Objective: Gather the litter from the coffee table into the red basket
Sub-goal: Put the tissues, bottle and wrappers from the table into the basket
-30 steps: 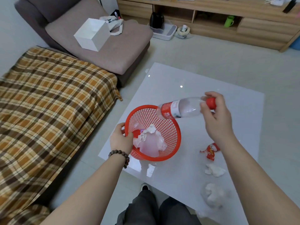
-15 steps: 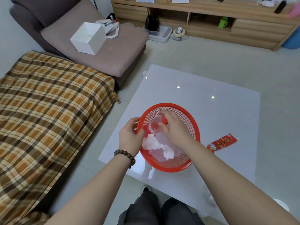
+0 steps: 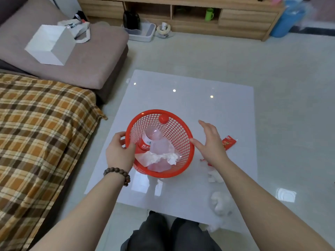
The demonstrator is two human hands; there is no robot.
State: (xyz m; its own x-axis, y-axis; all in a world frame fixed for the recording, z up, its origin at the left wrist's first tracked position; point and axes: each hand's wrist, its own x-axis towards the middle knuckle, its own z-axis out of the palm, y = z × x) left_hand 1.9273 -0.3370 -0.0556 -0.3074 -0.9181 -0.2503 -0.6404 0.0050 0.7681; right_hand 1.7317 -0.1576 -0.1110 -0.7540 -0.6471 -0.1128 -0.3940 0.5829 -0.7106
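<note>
The red basket (image 3: 183, 131) stands on the white coffee table (image 3: 199, 98). My left hand (image 3: 118, 152) grips its left rim. Inside lie a clear plastic bottle (image 3: 154, 132) with a red cap and red label, crumpled white tissue (image 3: 163, 157) and clear plastic. My right hand (image 3: 211, 142) hovers just right of the basket, fingers spread, holding nothing. A red snack wrapper (image 3: 228, 142) lies on the table behind that hand. A white tissue wad (image 3: 213, 176) and a crumpled clear bag with tissue (image 3: 220, 202) lie near the table's front right.
A sofa with a plaid blanket (image 3: 41, 127) runs along the left; a white box (image 3: 49, 45) sits on its cushion. A wooden cabinet (image 3: 181, 15) lines the far wall, a blue bin (image 3: 288, 19) beside it. My knees (image 3: 170, 234) are at the table's near edge.
My right hand put the bottle into the basket, let go and drew back to the right, open. My left hand kept hold of the rim.
</note>
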